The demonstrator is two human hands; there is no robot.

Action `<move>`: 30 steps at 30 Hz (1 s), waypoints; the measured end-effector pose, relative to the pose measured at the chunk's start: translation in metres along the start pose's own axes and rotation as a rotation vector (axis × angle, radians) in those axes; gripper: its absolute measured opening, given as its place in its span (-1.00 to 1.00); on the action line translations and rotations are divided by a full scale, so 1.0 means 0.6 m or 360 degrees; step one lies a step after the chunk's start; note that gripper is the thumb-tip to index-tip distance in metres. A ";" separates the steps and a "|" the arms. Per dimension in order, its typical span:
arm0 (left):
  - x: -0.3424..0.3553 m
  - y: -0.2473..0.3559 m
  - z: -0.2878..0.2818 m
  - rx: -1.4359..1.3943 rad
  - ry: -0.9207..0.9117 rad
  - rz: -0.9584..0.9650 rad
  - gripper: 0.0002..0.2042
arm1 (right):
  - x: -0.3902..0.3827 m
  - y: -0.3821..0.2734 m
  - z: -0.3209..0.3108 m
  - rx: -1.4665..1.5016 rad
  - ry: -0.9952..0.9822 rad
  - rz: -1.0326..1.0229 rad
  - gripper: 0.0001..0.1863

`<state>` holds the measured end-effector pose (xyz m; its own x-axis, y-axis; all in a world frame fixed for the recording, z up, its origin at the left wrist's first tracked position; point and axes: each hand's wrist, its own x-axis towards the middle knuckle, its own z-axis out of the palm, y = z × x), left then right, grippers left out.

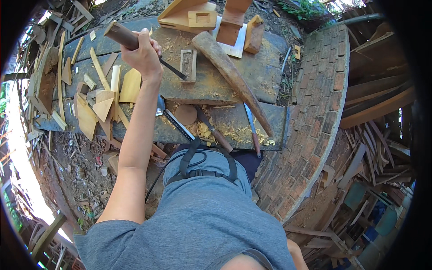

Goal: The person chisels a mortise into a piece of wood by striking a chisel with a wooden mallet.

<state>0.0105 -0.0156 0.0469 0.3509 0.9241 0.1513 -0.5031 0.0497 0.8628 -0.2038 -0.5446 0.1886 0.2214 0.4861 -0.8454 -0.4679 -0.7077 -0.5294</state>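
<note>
Clenched around a wooden-handled chisel [123, 36], the left hand [143, 55] in the head view angles its blade [173, 69] down at a recessed wooden block [188, 65] on a dark worktable [265, 76]. A wooden club [231, 75] lies just beside the block; the right hand's grip cannot be told.

1. Pale wood offcuts [102, 108] lie scattered over the left of the weathered bench [267, 87].
2. A round wooden disc [186, 114] lies beside a wooden-handled tool [220, 138].
3. Brickwork [310, 108] runs right of the bench.
4. Long timbers [380, 108] lie beyond the brickwork.
5. Green leaves [306, 12] grow at the top.
</note>
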 end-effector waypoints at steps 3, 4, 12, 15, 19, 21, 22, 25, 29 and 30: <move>-0.003 0.009 -0.001 -0.0005 0.0025 -0.0002 -0.81 | 0.015 0.011 -0.001 -0.0059 0.0023 -0.0048 -0.66; -0.005 0.013 -0.002 0.0007 0.0053 -0.0020 -0.80 | 0.018 0.015 -0.003 -0.0081 0.0032 -0.0059 -0.66; -0.013 0.014 -0.002 0.0019 0.0043 0.0030 -0.80 | 0.063 0.024 -0.020 -0.0263 0.0033 -0.0173 -0.68; -0.012 0.016 -0.002 0.0011 0.0039 0.0001 -0.79 | 0.080 0.024 -0.027 -0.0316 0.0041 -0.0215 -0.69; -0.010 0.011 -0.010 0.0003 0.0023 -0.0014 -0.80 | 0.093 0.022 -0.037 -0.0384 0.0062 -0.0250 -0.70; -0.005 0.012 -0.006 0.0002 0.0045 -0.0009 -0.80 | 0.096 0.021 -0.043 -0.0418 0.0077 -0.0263 -0.70; -0.003 0.012 -0.005 0.0001 0.0061 -0.0001 -0.80 | 0.098 0.019 -0.046 -0.0435 0.0083 -0.0269 -0.70; -0.003 0.007 -0.007 -0.0003 0.0038 -0.0018 -0.82 | 0.107 -0.006 -0.060 -0.0502 0.0100 -0.0283 -0.71; -0.005 0.023 -0.015 0.0002 0.0033 -0.0046 -0.82 | 0.142 -0.114 -0.088 -0.0853 -0.0004 -0.0244 -0.81; -0.005 0.034 -0.018 -0.0019 0.0022 -0.0024 -0.82 | 0.167 -0.124 -0.112 -0.1212 0.0171 -0.0414 -0.85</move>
<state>-0.0093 -0.0135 0.0587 0.3476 0.9284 0.1314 -0.5070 0.0681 0.8593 -0.0892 -0.4776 0.1384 0.3421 0.6587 -0.6701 0.3123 -0.7523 -0.5801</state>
